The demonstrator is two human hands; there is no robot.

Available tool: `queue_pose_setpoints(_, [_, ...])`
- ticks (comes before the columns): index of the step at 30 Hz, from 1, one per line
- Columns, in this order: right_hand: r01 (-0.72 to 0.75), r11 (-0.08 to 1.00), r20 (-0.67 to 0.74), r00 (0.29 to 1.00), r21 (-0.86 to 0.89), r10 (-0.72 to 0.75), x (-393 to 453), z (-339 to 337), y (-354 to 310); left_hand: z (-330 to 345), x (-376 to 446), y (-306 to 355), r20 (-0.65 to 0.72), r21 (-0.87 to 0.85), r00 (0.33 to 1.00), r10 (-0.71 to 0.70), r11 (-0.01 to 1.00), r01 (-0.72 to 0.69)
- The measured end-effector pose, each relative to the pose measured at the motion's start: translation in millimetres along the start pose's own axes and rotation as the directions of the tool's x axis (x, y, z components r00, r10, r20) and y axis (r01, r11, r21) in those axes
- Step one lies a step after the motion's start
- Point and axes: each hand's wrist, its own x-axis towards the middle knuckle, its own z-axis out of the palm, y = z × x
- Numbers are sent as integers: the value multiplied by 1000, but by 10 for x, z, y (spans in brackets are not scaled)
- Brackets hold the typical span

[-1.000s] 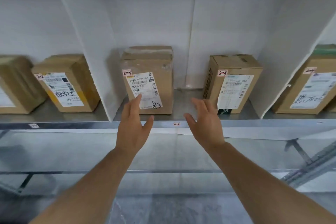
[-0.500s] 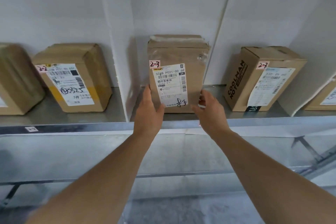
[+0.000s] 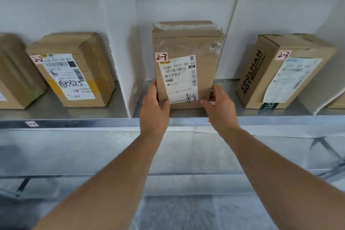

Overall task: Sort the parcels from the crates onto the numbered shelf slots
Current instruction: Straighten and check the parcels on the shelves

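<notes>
Both hands bracket an upright parcel in a numbered shelf slot.

The parcel [image 3: 186, 65], tagged 2-3, stands on the shelf [image 3: 261, 117] with its long axis vertical, just right of the white divider [image 3: 119, 43]. The left hand [image 3: 154, 106] grasps its lower left edge, the right hand [image 3: 217, 104] its lower right edge; the parcel lies directly ahead, equally near both.

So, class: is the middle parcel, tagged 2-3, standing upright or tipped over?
Upright. The parcel stands on its short end on the shelf, label facing out, both hands gripping its lower sides.
</notes>
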Motion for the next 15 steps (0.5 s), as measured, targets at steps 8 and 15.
queue_pose_setpoints(8, [27,998,23,999,-58,-26,5,31,51,-16,38,-82,66,-8,997,-37,999,38])
queue_pose_setpoints(15, [32,959,-26,999,-281,-41,-258,-146,-108,-227,-201,26,147,37,987,-72,997,67])
